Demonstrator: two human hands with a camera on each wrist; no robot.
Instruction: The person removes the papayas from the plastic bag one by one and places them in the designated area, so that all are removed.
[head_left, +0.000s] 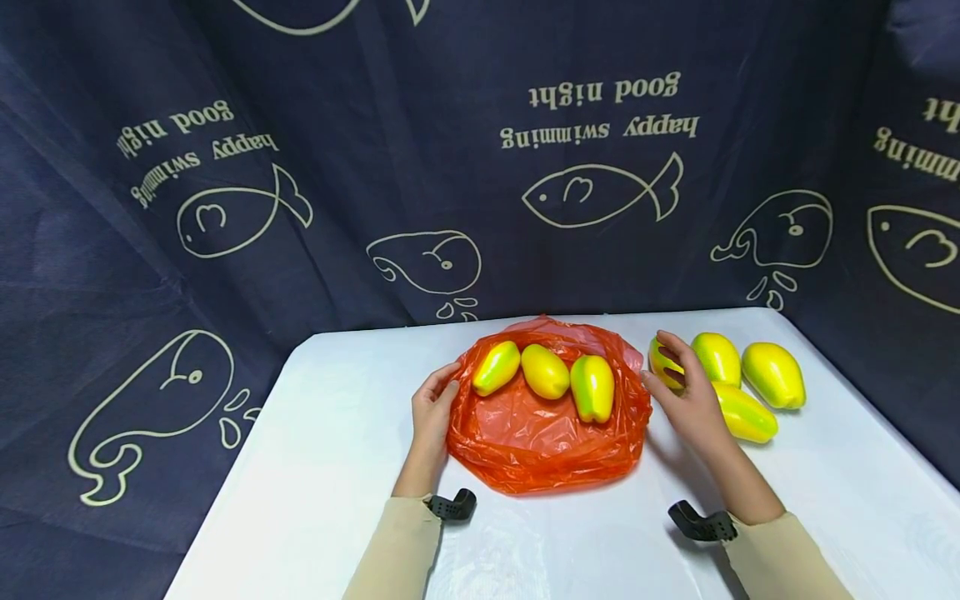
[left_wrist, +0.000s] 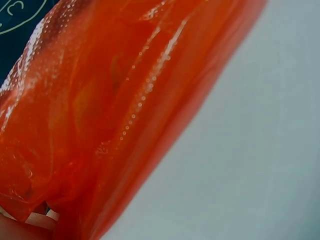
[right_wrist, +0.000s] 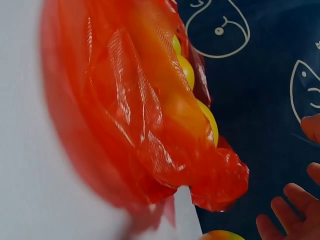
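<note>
A red plastic bag (head_left: 525, 458) lies with its mouth spread wide on the white table. Inside it, toward the far side, sit three yellow-green mangoes: a left mango (head_left: 496, 368), a middle mango (head_left: 545, 372) and a right mango (head_left: 592, 389). At the bag's left rim my left hand (head_left: 433, 408) pinches the plastic; in the left wrist view the bag (left_wrist: 115, 100) covers most of its fingers. My right hand (head_left: 693, 404), fingers spread and holding nothing, is between the bag's right side and the loose mangoes. It partly hides the nearest mango (head_left: 662, 363).
Loose mangoes lie right of the bag: an upper mango (head_left: 716, 360), a far-right mango (head_left: 774, 375) and a lower mango (head_left: 745, 412). The white table (head_left: 315, 467) ends at a dark blue curtain (head_left: 420, 150) printed with fish and whales, which hangs behind and at both sides.
</note>
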